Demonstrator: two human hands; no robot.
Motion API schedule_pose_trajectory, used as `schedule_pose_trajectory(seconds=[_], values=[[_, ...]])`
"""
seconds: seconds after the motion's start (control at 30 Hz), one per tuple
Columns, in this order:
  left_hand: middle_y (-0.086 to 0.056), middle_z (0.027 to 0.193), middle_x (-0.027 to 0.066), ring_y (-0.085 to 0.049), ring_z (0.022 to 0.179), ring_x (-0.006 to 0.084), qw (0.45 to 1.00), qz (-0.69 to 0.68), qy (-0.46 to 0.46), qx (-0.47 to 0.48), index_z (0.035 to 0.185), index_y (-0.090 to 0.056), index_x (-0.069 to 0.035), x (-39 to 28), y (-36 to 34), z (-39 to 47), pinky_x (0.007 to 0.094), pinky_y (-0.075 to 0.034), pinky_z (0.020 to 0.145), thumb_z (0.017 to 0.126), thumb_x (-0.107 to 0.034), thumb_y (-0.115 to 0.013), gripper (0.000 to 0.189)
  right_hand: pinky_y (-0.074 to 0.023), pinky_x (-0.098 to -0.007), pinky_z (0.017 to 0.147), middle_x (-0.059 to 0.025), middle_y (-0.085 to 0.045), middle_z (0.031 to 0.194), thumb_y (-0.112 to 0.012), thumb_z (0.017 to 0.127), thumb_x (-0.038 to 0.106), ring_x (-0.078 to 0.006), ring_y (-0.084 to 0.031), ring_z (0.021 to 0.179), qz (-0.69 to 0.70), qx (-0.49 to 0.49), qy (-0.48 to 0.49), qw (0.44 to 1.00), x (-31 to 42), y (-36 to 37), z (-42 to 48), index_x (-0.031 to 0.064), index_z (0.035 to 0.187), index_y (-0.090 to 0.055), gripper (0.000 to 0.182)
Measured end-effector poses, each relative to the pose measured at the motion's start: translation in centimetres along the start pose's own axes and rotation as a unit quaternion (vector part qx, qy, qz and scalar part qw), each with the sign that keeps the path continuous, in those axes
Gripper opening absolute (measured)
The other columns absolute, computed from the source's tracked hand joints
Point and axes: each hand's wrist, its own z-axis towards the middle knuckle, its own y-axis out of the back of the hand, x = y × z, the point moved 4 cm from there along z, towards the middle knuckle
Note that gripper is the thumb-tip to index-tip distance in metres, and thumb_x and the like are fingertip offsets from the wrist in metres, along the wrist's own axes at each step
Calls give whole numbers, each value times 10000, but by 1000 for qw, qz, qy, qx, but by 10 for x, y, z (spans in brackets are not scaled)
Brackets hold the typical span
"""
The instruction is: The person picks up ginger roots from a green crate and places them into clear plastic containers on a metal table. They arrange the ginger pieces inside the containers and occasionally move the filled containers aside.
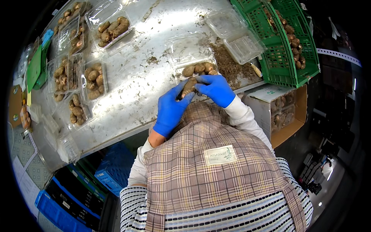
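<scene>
Both of my hands wear blue gloves and meet at the table's near edge. My left hand (171, 108) grips a brown, ringed taro corm (189, 86) from the left. From the right, the fingers of my right hand (218, 90) hold the same corm near its upper end. Just beyond my fingers lies a clear plastic clamshell box (189, 53), its lid folded back away from me. Several taro corms (199, 68) sit in its near half, partly hidden by my gloves.
A metal table (130, 78) carries filled clamshells (94, 78) at left. Loose soil (229, 69), an opened clamshell (243, 46) and a pale-handled tool (256, 70) lie at right. A green crate (301, 78) of taro stands above a cardboard box (258, 103); blue crates (113, 171) sit below left.
</scene>
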Motion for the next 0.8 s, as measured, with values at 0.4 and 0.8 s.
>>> schedule_pose_trajectory(seconds=[0.4, 0.8], values=[[-686, 1079, 75, -643, 907, 153, 995, 61, -67, -45, 1282, -623, -59, -7, 9, 1, 289, -517, 790, 843, -194, -744, 475, -538, -238, 718, -71, -713, 867, -649, 883, 119, -116, -658, 759, 71, -7, 0, 997, -2, 8, 2, 10, 1163, -683, 302], [-622, 869, 50, -584, 824, 213, 921, 329, -191, -90, 1205, -680, -127, -21, 4, -4, 354, -454, 777, 740, -277, -805, 504, -550, -268, 723, -107, -727, 855, -690, 810, 174, -160, -690, 753, -118, -17, 31, 992, 12, -4, -7, 46, 1125, -701, 340]])
